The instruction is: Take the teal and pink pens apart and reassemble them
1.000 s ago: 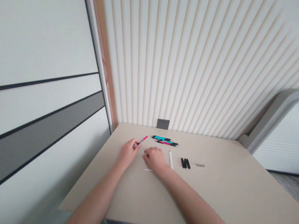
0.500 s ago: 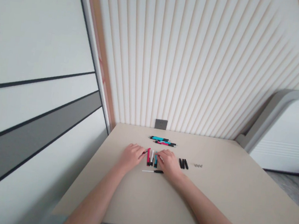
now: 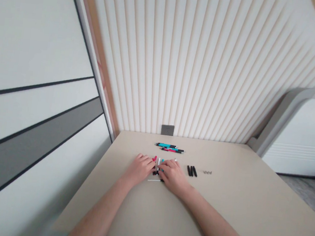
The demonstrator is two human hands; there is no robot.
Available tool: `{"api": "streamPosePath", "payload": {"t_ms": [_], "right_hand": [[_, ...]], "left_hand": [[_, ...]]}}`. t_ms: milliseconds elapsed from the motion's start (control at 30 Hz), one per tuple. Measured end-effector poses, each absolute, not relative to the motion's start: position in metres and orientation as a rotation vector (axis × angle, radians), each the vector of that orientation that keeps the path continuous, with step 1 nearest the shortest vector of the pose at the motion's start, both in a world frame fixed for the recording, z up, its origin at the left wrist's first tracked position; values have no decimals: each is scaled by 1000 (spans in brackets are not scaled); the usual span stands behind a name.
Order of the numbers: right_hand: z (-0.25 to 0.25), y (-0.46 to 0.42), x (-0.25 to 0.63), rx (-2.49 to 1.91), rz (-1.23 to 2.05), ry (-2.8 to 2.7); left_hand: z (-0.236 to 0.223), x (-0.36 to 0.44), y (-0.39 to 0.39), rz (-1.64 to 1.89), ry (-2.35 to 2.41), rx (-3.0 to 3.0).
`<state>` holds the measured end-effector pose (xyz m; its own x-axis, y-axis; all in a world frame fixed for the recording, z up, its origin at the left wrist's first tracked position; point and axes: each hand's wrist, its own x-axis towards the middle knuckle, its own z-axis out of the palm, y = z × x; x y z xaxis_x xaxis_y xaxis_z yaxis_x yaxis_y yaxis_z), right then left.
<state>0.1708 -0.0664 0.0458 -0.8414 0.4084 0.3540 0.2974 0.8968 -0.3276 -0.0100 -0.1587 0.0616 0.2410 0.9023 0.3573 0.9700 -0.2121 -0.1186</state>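
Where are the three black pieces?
In the head view, the three black pieces lie right of centre on the table, between the right hand and the small grey pieces.

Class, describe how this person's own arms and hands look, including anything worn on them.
The left hand and right hand wear no gloves, and no watch or bracelet shows on either wrist. Both forearms are bare as far as the view reaches, with no sleeve visible. Fingernails are too small to make out.

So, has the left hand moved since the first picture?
Yes. Judged against the wall socket, the left hand has shifted to the right, closer to the spot straight below the socket in this view.
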Motion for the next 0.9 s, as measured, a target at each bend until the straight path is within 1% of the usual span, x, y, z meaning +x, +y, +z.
{"api": "streamPosePath", "payload": {"t_ms": [500,900], "right_hand": [[46,-67,172,-522,364,-2662],[45,-70,172,-423,335,-2690]], "left_hand": [[63,-16,-164,-338,-1803,-2271],[63,-19,-164,-327,-1822,-2316]]}}
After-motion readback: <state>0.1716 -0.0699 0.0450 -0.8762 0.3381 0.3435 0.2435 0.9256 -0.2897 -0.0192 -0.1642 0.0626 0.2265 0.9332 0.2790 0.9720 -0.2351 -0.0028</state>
